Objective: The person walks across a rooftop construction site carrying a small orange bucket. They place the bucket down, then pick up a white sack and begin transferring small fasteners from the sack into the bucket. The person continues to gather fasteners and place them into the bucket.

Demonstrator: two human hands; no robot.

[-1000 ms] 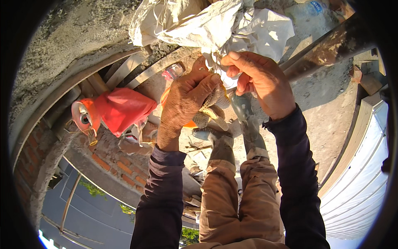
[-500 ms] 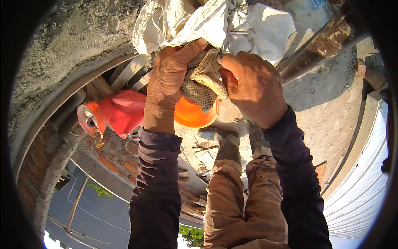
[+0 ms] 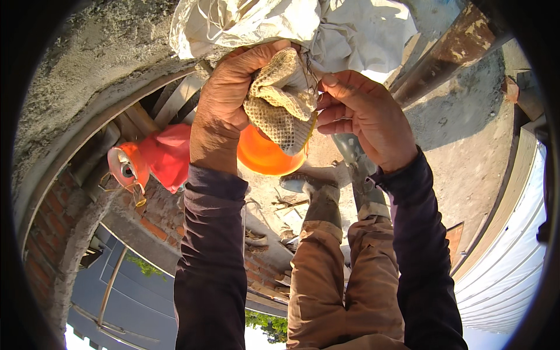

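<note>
My left hand [image 3: 224, 96] is closed around a cream knitted work glove [image 3: 283, 99] with a dotted grip surface, crumpled and folded over. At the glove's right edge, the curled fingers of my right hand [image 3: 367, 114] pinch its border, where thin dark threads show. What exactly lies between those fingertips is partly hidden. Just beyond both hands spreads a crumpled white woven sack [image 3: 251, 23]. Below the glove sits an orange bucket [image 3: 265, 157], part of its rim covered by the glove.
A red cloth [image 3: 169, 154] and an orange-rimmed item [image 3: 128, 166] lie left, by the brick wall [image 3: 154, 227]. A thick rusty pipe [image 3: 449, 52] slants across the upper right. My boots stand on dusty concrete [image 3: 455, 151], with wood scraps nearby. White corrugated sheeting [image 3: 501, 268] edges the right.
The glove is turned and spread more toward me. My left hand has shifted slightly left and up. My right hand has rotated, its fingers now more extended, with the palm side showing.
</note>
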